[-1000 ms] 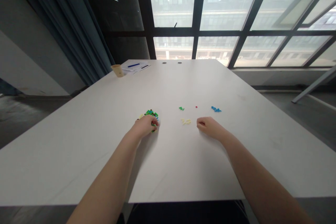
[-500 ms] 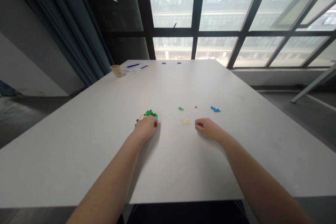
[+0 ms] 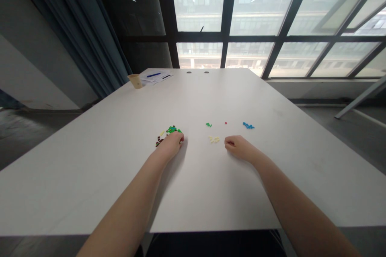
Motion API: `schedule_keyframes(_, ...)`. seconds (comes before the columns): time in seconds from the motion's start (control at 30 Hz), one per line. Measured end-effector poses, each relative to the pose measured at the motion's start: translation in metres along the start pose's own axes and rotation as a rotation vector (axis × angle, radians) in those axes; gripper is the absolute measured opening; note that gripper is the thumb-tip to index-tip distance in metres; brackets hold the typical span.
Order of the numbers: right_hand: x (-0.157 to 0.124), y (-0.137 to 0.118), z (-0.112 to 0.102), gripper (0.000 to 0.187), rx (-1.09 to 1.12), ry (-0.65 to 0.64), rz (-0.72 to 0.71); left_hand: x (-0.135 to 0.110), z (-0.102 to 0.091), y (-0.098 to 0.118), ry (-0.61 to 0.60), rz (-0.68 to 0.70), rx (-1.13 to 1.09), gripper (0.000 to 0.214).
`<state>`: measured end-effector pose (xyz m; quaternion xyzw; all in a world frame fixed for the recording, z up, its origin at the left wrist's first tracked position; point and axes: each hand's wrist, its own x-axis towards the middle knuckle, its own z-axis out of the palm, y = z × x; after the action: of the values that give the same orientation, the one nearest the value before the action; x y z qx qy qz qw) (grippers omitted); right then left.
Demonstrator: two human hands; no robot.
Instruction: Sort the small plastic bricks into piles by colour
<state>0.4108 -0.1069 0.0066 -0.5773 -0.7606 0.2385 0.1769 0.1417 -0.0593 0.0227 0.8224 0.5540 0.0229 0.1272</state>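
My left hand (image 3: pixel 175 142) is over the near edge of a mixed pile of small pieces (image 3: pixel 173 129), mostly green with some blue and dark ones. Its fingers are curled together, and whatever they pinch is hidden. Beside it on the left lie small dark brown pieces (image 3: pixel 159 141) and a pale yellow piece (image 3: pixel 162 133). My right hand (image 3: pixel 238 146) rests on the table as a loose fist; nothing shows in it. Just left of that fist are several pale yellow pieces (image 3: pixel 214 139). Farther back lie green pieces (image 3: pixel 208 125), one red piece (image 3: pixel 226 123) and a blue cluster (image 3: pixel 248 125).
A white table (image 3: pixel 199 184) spans the view. At its far left stand a tan paper cup (image 3: pixel 135 81) and papers (image 3: pixel 150 78) with a blue pen (image 3: pixel 153 74) on them. Two dark discs (image 3: pixel 206 72) are at the far edge, before the windows.
My left hand has shifted slightly to the right over the pile, uncovering more dark brown pieces on its left. My right hand stays in place as a fist.
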Motion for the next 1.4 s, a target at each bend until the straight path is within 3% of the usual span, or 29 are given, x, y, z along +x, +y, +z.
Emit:
schedule_keyframes(0.23, -0.001, -0.002, -0.001, 0.014, 0.014, 0.004, -0.001, 0.0, -0.001, 0.002, 0.034, 0.012, -0.073, 0.031)
schedule_keyframes(0.37, -0.002, -0.002, -0.002, 0.015, 0.012, 0.021, -0.008, -0.001, -0.007, 0.007, 0.095, 0.04, -0.269, 0.026)
schedule_keyframes(0.5, -0.003, -0.003, -0.003, 0.015, 0.011, 0.032, -0.017, -0.002, -0.007, 0.021, 0.012, 0.093, -0.787, 0.018)
schedule_keyframes(0.63, -0.002, -0.009, -0.005, 0.016, 0.01, 0.054, -0.06, -0.001, 0.006, 0.039, -0.128, 0.086, -1.393, 0.032)
schedule_keyframes(0.73, -0.003, -0.019, -0.007, 0.015, 0.045, 0.137, -0.161, -0.004, 0.012, 0.051, -0.193, 0.08, -1.594, 0.037)
schedule_keyframes(1.0, -0.013, -0.044, -0.002, 0.012, 0.206, 0.32, -0.443, -0.009, 0.01, 0.061, -0.262, 0.215, -1.677, 0.034)
schedule_keyframes(1.4, -0.011, -0.048, 0.007, 0.014, 0.227, 0.428, -0.471, -0.006, 0.017, 0.056, -0.272, 0.205, -1.734, 0.041)
